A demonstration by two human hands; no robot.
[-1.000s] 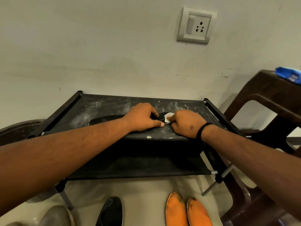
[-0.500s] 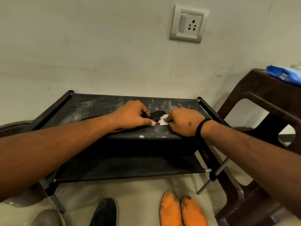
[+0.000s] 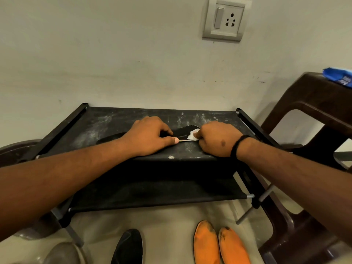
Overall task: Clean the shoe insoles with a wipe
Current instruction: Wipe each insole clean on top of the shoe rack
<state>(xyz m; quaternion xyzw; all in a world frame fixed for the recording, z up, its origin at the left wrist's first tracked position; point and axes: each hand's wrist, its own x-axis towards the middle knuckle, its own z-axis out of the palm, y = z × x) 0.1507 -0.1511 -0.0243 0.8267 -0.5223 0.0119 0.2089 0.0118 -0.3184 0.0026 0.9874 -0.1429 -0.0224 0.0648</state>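
Note:
A black insole (image 3: 183, 131) lies on the top shelf of a dusty black rack (image 3: 118, 121). My left hand (image 3: 148, 137) holds it down near its middle, fingers curled over its far edge and thumb along its near edge. My right hand (image 3: 217, 139) grips a small crumpled white wipe (image 3: 192, 135) and presses it against the insole's right end. Much of the insole is hidden under my hands.
Two orange insoles (image 3: 221, 242) and a black insole (image 3: 128, 246) lie on the floor below the rack. A brown plastic chair (image 3: 312, 119) stands at the right with a blue wipe packet (image 3: 340, 77) on it. A wall socket (image 3: 225, 20) is above.
The view has shifted slightly. My right hand with the wipe has slid a little along the insole's right end; my left hand stays pressed on the insole.

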